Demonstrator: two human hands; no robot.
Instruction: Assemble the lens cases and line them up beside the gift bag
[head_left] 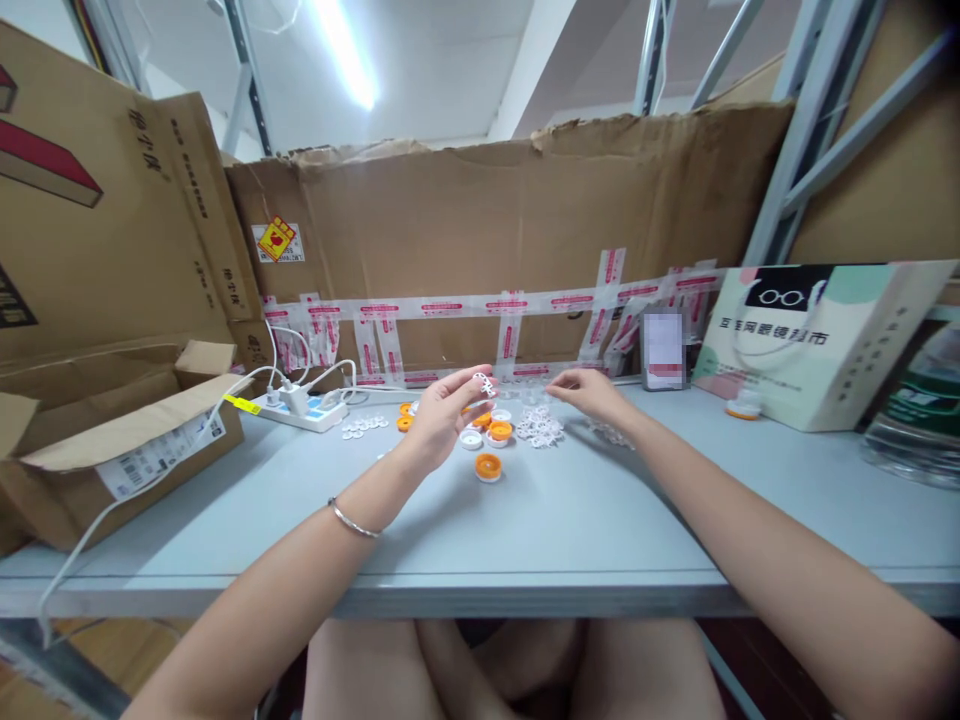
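My left hand [444, 415], raised over the middle of the table, pinches a small white openwork plastic piece [484, 384] between thumb and fingers. To its right, my right hand [589, 393] has its fingertips pressed together near some clear plastic parts [531, 390]; what it holds, if anything, is too small to name. Below and between the hands lies a pile of small white plastic pieces [540, 427]. An orange and white round part [488, 467] sits nearest the front. More orange round caps [499, 431] and a white round cap [471, 439] are grouped behind it, partly hidden by my left hand.
Small white rings [364, 427] lie at left, by a white power strip [304, 408] with cables. An open cardboard box [120, 430] stands far left. A phone [664, 348], a paper bag [806, 345] and a large water bottle [919, 405] stand at right. Cardboard [480, 220] walls the back.
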